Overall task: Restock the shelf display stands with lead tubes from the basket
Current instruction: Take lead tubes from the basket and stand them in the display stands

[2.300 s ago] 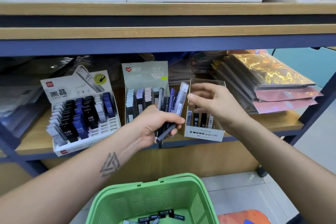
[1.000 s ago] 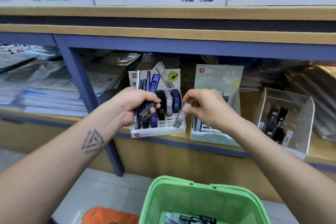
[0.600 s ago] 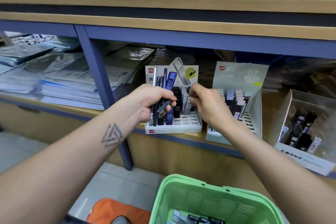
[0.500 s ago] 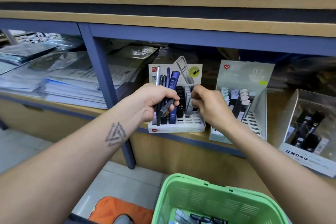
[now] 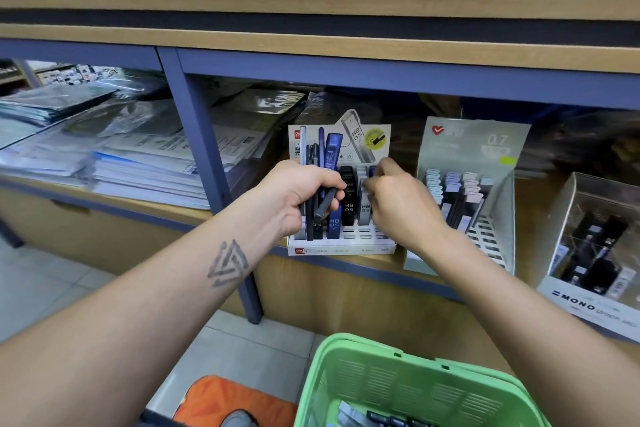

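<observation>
Now my right hand [image 5: 398, 204] has carried its single grey lead tube [image 5: 364, 204] away from the MONO box [image 5: 588, 302], at 3 o'clock of the view, and across to the white HB 0.5 display stand [image 5: 343, 248] at the centre of the shelf [image 5: 433, 274]. Fingertips pinch the tube's upper end; its lower end sits among the upright tubes of a right-hand column, apparently entering a slot, though whether it is fully seated cannot be told. My left hand [image 5: 301, 198], at 9 o'clock of the stand, is curled round a bundle of spare tubes [image 5: 323, 184], blue, black and grey, held just in front of the stand's left columns. Beside the stand at 3 o'clock is the grey-green 0.7 stand [image 5: 464, 263], partly filled. The green basket [image 5: 346, 374] lies at 6 o'clock, below the shelf edge, with more tubes at its bottom.

Judgement: the tube proved to belong with the HB 0.5 stock. Restocking is in progress; the bundle and the basket contents remain to be sorted by grade.
</observation>
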A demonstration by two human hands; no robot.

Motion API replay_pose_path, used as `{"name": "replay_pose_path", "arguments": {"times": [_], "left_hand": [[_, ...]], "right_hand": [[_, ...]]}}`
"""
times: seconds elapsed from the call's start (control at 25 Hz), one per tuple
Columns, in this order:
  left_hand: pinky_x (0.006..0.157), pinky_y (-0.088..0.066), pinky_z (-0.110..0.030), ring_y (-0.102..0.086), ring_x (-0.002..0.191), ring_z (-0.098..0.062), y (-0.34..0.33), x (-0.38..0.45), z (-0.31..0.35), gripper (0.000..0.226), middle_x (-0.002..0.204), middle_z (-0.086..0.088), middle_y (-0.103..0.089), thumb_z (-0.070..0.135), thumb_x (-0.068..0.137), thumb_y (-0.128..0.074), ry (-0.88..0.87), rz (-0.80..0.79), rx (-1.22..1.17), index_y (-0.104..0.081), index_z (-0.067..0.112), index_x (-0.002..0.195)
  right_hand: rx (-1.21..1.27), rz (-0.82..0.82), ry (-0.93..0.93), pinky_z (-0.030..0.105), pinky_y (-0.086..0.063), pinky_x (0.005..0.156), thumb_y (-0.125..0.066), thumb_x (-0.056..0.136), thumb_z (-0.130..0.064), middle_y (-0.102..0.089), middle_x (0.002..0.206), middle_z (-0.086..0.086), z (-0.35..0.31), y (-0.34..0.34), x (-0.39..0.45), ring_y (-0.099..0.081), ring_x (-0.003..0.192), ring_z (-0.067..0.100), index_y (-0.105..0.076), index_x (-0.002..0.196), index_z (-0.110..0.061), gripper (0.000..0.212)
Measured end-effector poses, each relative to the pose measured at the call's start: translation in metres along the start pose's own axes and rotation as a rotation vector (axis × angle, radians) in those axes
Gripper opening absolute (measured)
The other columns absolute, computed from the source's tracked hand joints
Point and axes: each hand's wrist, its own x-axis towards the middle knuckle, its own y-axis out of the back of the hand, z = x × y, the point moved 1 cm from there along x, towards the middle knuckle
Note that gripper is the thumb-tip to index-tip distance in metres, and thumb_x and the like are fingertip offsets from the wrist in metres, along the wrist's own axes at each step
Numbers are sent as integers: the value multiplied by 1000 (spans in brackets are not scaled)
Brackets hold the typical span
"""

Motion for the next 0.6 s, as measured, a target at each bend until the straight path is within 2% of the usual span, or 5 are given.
{"name": "replay_pose_path", "arguments": {"times": [0.12, 0.2, 0.36, 0.48, 0.6], "left_hand": [[40, -46, -22, -58, 43, -19, -4, 2, -2, 25, 68, -19, -65, -9, 81, -69, -31, 44, -63, -66, -8, 105], [44, -51, -27, -60, 45, -21, -7, 4, -4, 32, 71, -21, -67, -13, 79, -67, -74, 83, -110, -65, -9, 110], [56, -59, -44, -67, 62, -35, -17, 1, -9, 35, 80, -25, -70, -16, 74, -66, -109, 115, -163, -66, -4, 106], [39, -46, -23, -66, 56, -27, -21, -3, -8, 33, 87, -21, -73, -10, 79, -70, -128, 146, -135, -65, 2, 110], [36, -35, -17, -70, 52, -26, -21, -2, -9, 34, 89, -20, -75, -8, 83, -69, -138, 153, -80, -62, 3, 115]], "right_hand": [[467, 160, 153, 27, -48, 70, -68, 86, 1, -56, 103, 1, -7, 27, -9, -61, 81, 21, -67, 109, -10, 26], [665, 65, 285, 17, -44, 64, -80, 81, -5, -56, 96, -1, -15, 45, -22, -59, 70, 16, -65, 111, -14, 35], [541, 14, 318, 30, -50, 62, -80, 85, -35, -62, 83, -7, -25, 48, -43, -59, 69, 14, -69, 103, -19, 26], [718, 26, 79, 35, -56, 66, -75, 91, -20, -70, 74, -1, -16, 53, -44, -68, 69, 15, -70, 85, -13, 10], [966, -82, -225, 39, -61, 68, -68, 91, 0, -73, 74, 15, -7, 59, -45, -75, 69, 25, -61, 92, -3, 8]]}}
